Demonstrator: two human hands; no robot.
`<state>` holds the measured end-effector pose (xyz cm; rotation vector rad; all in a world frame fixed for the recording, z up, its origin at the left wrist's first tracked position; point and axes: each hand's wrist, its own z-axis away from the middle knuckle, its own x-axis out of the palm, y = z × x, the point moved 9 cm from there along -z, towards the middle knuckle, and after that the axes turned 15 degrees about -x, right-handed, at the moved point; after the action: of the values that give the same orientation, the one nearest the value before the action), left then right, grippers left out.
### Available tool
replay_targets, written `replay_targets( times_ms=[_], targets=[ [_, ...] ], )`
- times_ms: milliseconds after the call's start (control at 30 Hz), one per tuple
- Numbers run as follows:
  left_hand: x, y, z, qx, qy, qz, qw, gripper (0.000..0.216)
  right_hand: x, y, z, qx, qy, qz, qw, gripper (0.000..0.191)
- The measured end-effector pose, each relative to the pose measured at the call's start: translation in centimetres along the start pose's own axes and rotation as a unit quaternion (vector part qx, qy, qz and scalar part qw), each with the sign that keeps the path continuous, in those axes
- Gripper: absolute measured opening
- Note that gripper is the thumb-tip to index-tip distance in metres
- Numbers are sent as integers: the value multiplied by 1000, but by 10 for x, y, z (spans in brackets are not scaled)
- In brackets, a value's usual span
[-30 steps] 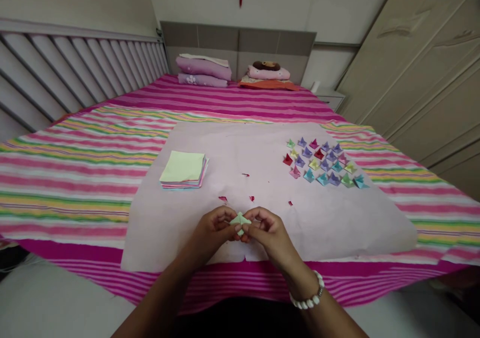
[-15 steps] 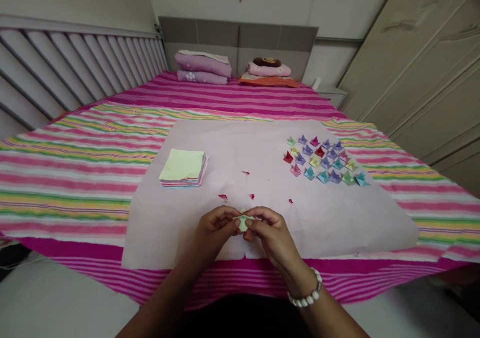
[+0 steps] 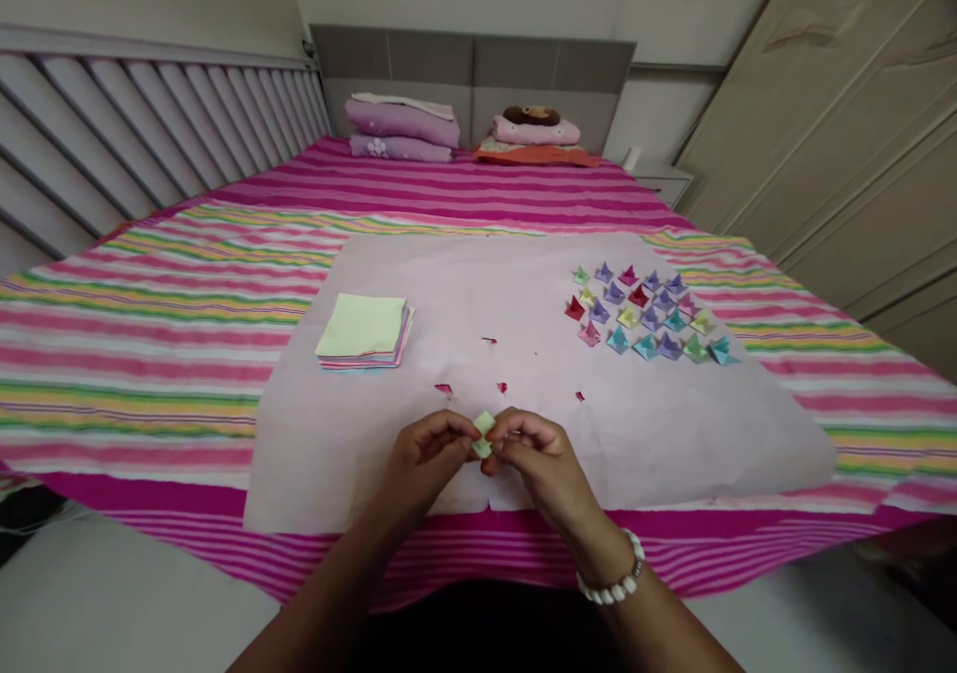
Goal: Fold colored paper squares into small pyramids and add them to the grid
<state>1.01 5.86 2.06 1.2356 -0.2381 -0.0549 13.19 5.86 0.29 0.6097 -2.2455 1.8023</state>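
A small folded piece of pale green paper (image 3: 484, 422) is pinched between both hands, just above the front part of the large white sheet (image 3: 336, 464). My left hand (image 3: 434, 451) grips its left side with thumb and forefinger. On the right side, my right hand (image 3: 532, 451) pinches it the same way; a white beaded bracelet (image 3: 614, 589) circles that wrist. The paper shows a diamond-shaped upper part, with a second part below it partly covered by fingertips. Just beyond the hands lie small torn red scraps (image 3: 501, 388).
At left on the sheet stands a stack of square coloured paper (image 3: 362, 326), pale yellow-green on top. Several folded paper pieces (image 3: 650, 319) in many colours sit in rows at right. Folded bedding (image 3: 402, 130) rests by the headboard (image 3: 430, 60); a slatted rail (image 3: 171, 130) runs along the left.
The green paper has changed shape between the fingers: a wider, spread form has become a narrow, upright diamond. Both hands stay in nearly the same place. The camera view has shifted slightly.
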Motion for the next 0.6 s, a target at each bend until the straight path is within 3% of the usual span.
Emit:
replay_targets(
  times_ms=[300, 600],
  targets=[
    [2, -8, -4, -18, 20, 18, 999, 28, 3, -9, 0, -37, -32, 19, 999, 6],
    [-3, -11, -7, -9, 42, 27, 999, 39, -10, -4, -4, -45, 52, 38, 997, 37]
  ],
)
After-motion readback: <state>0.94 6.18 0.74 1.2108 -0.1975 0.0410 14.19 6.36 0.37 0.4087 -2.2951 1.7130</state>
